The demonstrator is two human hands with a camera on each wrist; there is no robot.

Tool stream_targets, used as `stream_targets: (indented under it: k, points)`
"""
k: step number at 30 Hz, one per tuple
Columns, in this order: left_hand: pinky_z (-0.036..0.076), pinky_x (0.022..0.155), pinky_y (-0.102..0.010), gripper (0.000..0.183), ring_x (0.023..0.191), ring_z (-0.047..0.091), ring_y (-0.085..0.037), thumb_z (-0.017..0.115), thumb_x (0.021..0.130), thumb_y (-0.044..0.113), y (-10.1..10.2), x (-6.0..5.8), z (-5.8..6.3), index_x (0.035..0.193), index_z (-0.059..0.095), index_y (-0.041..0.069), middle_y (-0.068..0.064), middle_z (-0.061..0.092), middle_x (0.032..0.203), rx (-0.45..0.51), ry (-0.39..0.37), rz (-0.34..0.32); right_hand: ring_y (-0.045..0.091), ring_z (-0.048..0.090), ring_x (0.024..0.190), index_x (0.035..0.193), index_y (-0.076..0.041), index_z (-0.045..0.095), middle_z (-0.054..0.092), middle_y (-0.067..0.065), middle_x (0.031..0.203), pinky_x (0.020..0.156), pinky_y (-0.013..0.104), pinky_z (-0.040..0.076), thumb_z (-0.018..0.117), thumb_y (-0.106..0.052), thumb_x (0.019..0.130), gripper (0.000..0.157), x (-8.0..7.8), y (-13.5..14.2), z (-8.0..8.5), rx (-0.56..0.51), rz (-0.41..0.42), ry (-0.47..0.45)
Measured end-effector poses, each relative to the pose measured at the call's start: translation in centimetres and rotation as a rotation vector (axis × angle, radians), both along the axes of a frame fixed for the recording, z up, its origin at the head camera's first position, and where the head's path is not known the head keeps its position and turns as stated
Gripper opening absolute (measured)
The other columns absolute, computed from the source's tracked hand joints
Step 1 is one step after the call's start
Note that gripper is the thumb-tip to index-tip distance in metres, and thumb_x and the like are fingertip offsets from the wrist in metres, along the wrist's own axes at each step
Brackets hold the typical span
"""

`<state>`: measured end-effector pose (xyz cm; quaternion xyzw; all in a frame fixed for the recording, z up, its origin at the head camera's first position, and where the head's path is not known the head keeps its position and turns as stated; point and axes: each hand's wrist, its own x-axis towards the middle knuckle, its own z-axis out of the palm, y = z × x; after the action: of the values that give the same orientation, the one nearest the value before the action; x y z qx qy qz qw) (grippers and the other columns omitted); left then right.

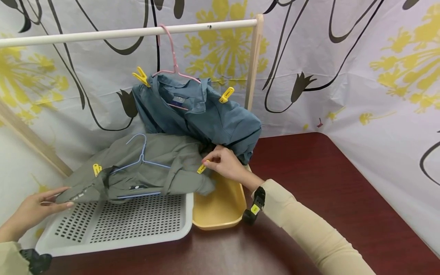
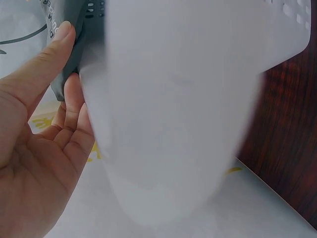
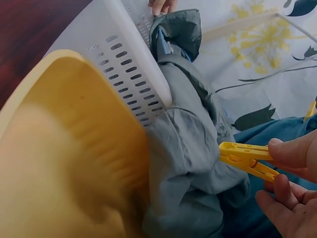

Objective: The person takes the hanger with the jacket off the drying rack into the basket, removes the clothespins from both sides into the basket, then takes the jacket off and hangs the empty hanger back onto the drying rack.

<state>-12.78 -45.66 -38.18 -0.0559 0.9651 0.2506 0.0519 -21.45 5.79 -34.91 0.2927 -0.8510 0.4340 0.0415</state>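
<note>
A grey-green shirt (image 1: 185, 141) with a blue hanger (image 1: 142, 156) in its collar lies over a white perforated basket (image 1: 120, 243). My left hand (image 1: 36, 209) pinches the shirt's left end between thumb and fingers; in the left wrist view the thumb lies on top of the cloth (image 2: 74, 44). My right hand (image 1: 225, 164) pinches a yellow clothespin (image 3: 245, 154) by its handles at the shirt's right shoulder. The tip of this clothespin meets the cloth in the right wrist view. Another yellow clothespin (image 1: 97, 169) stands on the shirt's left shoulder.
Behind, a blue shirt (image 1: 220, 118) hangs by a pink hanger (image 1: 173, 53) from a white rod (image 1: 103, 35), with yellow clothespins (image 1: 226, 94) at both shoulders. A yellow bin (image 1: 220, 225) stands right of the basket on the dark red table (image 1: 309, 183). A wooden post (image 1: 254, 61) supports the rod.
</note>
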Motion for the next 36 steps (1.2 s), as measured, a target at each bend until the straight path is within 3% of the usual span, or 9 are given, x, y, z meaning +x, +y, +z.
stream_targets:
  k: [3, 5, 17, 20, 23, 25, 27, 33, 36]
  points:
    - [0.048, 0.061, -0.049, 0.078, 0.090, 0.051, -0.041, 0.063, 0.084, 0.045, 0.6, 0.2, 0.5, 0.137, 0.035, -0.004, -0.037, 0.039, 0.116, -0.020, 0.008, 0.008, 0.013, 0.048, 0.068, 0.088, -0.007, 0.074, 0.058, -0.001, 0.077, 0.057, 0.024, 0.042, 0.067, -0.010, 0.085, 0.008, 0.0, 0.4, -0.2, 0.001, 0.001, -0.017]
    - [0.047, 0.063, -0.052, 0.080, 0.096, 0.045, -0.052, 0.061, 0.086, 0.043, 0.9, 0.3, 0.8, 0.134, 0.030, -0.012, -0.041, 0.035, 0.118, -0.004, -0.008, -0.012, 0.013, 0.049, 0.068, 0.088, -0.007, 0.074, 0.060, -0.001, 0.079, 0.057, 0.024, 0.043, 0.066, -0.011, 0.085, 0.009, 0.1, 0.7, -0.3, 0.004, 0.000, -0.027]
    - [0.047, 0.061, -0.050, 0.081, 0.095, 0.045, -0.051, 0.061, 0.086, 0.044, 0.1, 0.3, 0.5, 0.136, 0.029, -0.011, -0.042, 0.035, 0.117, -0.001, -0.017, -0.025, 0.014, 0.050, 0.073, 0.092, -0.005, 0.073, 0.063, 0.000, 0.085, 0.060, 0.026, 0.044, 0.064, -0.014, 0.087, 0.013, 0.2, 2.4, -0.7, 0.038, 0.004, -0.056]
    - [0.048, 0.059, -0.046, 0.078, 0.087, 0.053, -0.037, 0.063, 0.084, 0.046, -0.2, 0.2, 0.0, 0.142, 0.032, 0.003, -0.039, 0.039, 0.115, -0.020, 0.008, -0.018, 0.014, 0.049, 0.074, 0.093, -0.004, 0.072, 0.062, 0.000, 0.086, 0.060, 0.026, 0.044, 0.064, -0.014, 0.087, 0.015, 0.3, 2.6, -0.7, 0.058, 0.005, -0.072]
    - [0.048, 0.059, -0.045, 0.077, 0.085, 0.054, -0.031, 0.063, 0.083, 0.047, -0.6, 0.1, -0.3, 0.143, 0.033, 0.009, -0.037, 0.040, 0.115, -0.018, 0.012, -0.022, 0.014, 0.048, 0.074, 0.093, -0.005, 0.073, 0.061, 0.000, 0.085, 0.060, 0.026, 0.043, 0.064, -0.014, 0.087, 0.014, 0.2, 2.7, -0.8, 0.077, -0.001, -0.077]
    - [0.048, 0.059, -0.046, 0.077, 0.086, 0.053, -0.032, 0.063, 0.083, 0.047, -0.8, -0.1, -0.5, 0.143, 0.032, 0.009, -0.037, 0.038, 0.117, -0.008, 0.004, -0.021, 0.014, 0.048, 0.074, 0.093, -0.006, 0.073, 0.061, 0.000, 0.085, 0.060, 0.026, 0.043, 0.064, -0.014, 0.087, 0.013, 0.1, 2.8, -0.9, 0.090, -0.002, -0.072]
    - [0.048, 0.060, -0.047, 0.081, 0.091, 0.049, -0.041, 0.062, 0.084, 0.047, -1.0, -0.2, -0.6, 0.141, 0.029, 0.000, -0.039, 0.035, 0.119, 0.007, -0.015, -0.024, 0.014, 0.048, 0.075, 0.092, -0.006, 0.073, 0.062, 0.000, 0.084, 0.061, 0.026, 0.043, 0.064, -0.013, 0.087, 0.012, -0.1, 2.9, -0.9, 0.105, -0.001, -0.059]
    - [0.048, 0.057, -0.043, 0.080, 0.090, 0.050, -0.040, 0.063, 0.082, 0.049, -0.9, -0.3, -0.6, 0.143, 0.031, 0.009, -0.037, 0.037, 0.119, -0.007, -0.004, -0.002, 0.014, 0.049, 0.073, 0.091, -0.005, 0.073, 0.063, 0.001, 0.084, 0.062, 0.026, 0.043, 0.064, -0.011, 0.086, 0.011, -0.8, 3.1, -1.1, 0.171, 0.033, -0.033]
    - [0.047, 0.060, -0.048, 0.081, 0.095, 0.045, -0.048, 0.062, 0.084, 0.047, -0.3, -0.1, 0.1, 0.142, 0.029, 0.000, -0.039, 0.034, 0.119, 0.011, -0.027, -0.011, 0.013, 0.052, 0.069, 0.091, -0.004, 0.073, 0.066, 0.001, 0.083, 0.061, 0.025, 0.045, 0.063, -0.010, 0.087, 0.012, -1.1, 2.9, -1.0, 0.209, 0.064, -0.073]
